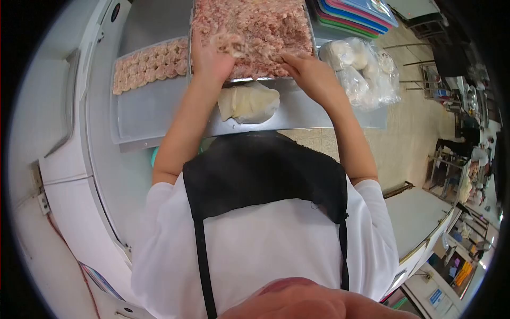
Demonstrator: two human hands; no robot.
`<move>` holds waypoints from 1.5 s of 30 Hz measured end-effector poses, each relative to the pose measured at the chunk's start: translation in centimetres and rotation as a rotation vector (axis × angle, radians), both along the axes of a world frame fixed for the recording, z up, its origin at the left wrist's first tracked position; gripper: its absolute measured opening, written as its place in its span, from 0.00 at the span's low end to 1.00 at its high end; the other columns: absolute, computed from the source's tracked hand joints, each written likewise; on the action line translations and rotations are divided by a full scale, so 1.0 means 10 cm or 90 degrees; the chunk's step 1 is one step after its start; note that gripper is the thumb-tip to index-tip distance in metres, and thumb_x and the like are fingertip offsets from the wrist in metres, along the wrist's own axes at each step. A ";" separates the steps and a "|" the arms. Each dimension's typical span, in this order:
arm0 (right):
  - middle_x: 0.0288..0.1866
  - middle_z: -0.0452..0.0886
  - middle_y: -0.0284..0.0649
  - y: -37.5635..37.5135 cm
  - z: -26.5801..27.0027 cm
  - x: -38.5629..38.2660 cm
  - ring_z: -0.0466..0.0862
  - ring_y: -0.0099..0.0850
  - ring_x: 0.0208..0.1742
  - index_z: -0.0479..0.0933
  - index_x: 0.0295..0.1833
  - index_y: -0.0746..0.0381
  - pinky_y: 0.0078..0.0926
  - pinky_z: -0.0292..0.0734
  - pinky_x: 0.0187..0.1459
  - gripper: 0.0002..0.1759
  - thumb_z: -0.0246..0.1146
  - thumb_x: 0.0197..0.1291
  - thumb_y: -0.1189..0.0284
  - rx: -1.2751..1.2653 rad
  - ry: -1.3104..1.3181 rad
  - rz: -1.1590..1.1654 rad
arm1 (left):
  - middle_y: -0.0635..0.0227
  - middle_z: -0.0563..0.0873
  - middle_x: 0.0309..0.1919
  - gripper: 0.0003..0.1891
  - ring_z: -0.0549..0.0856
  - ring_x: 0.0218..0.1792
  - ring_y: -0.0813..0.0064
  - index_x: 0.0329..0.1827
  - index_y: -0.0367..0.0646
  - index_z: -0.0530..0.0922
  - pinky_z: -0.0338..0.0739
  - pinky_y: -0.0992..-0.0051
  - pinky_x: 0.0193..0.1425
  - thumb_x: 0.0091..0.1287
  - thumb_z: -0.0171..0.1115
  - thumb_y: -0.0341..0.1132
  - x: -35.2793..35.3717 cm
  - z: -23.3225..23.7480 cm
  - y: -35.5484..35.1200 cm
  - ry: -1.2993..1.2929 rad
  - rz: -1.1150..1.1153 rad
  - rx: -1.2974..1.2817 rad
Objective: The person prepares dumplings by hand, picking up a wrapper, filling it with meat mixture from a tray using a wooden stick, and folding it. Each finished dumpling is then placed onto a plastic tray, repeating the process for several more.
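Note:
A deep metal tray (258, 80) full of pinkish ground meat (265, 26) lies before me. My left hand (215, 62) is over its near left part, fingers curled around a pale dumpling wrapper (229, 43) with meat on it; motion blurs its outline. At the near right edge of the meat is my right hand (311, 74), its fingers pinched together; whatever they grip is hidden in the meat. Between my forearms, a stack of pale wrappers (248, 103) rests on the metal table, just in front of the tray.
To the left, a translucent tray (143, 114) bears rows of filled dumplings (151, 66). Clear plastic bags of round white pieces (361, 69) sit on the right. Behind them are stacked colored trays (353, 18). A white appliance (101, 133) stands along the left side.

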State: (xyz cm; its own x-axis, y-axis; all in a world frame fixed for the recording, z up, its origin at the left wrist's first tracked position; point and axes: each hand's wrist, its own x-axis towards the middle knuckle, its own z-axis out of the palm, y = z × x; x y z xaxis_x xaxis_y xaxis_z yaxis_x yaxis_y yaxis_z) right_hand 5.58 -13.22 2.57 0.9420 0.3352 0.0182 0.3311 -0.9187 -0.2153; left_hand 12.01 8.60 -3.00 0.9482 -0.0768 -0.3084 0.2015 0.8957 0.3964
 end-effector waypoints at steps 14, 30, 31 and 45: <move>0.37 0.81 0.42 0.19 0.06 -0.01 0.83 0.43 0.37 0.78 0.53 0.53 0.38 0.78 0.31 0.13 0.59 0.63 0.68 0.049 -0.178 0.120 | 0.49 0.66 0.69 0.38 0.59 0.73 0.47 0.66 0.32 0.63 0.47 0.43 0.76 0.66 0.54 0.59 -0.01 0.41 -0.01 0.006 0.009 0.020; 0.44 0.85 0.46 -0.22 0.42 -0.04 0.83 0.36 0.42 0.78 0.57 0.65 0.29 0.75 0.46 0.19 0.59 0.68 0.63 0.297 0.082 0.152 | 0.68 0.84 0.49 0.27 0.81 0.51 0.76 0.60 0.43 0.77 0.75 0.73 0.55 0.56 0.73 0.34 0.00 0.41 0.36 -0.751 -0.243 0.887; 0.44 0.85 0.45 -0.25 0.29 0.01 0.84 0.35 0.43 0.78 0.57 0.64 0.29 0.76 0.46 0.19 0.60 0.68 0.63 0.309 0.091 0.182 | 0.68 0.85 0.48 0.25 0.81 0.50 0.76 0.57 0.42 0.78 0.75 0.73 0.55 0.55 0.73 0.33 -0.01 0.40 0.36 -0.721 -0.264 0.927; 0.46 0.84 0.45 -0.68 -0.06 0.26 0.83 0.44 0.46 0.80 0.54 0.59 0.35 0.77 0.47 0.16 0.59 0.66 0.63 0.024 0.034 0.011 | 0.64 0.85 0.40 0.32 0.82 0.36 0.75 0.60 0.42 0.74 0.78 0.71 0.44 0.54 0.75 0.42 -0.35 0.27 0.24 -0.253 -0.287 0.874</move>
State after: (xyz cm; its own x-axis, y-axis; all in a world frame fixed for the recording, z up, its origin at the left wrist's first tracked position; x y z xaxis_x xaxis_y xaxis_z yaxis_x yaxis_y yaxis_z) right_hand 8.22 -19.97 2.00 0.9362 0.3509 -0.0186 0.3335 -0.9041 -0.2672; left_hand 8.47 11.04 -0.33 0.9613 -0.2498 -0.1158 0.0321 -0.3158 0.9483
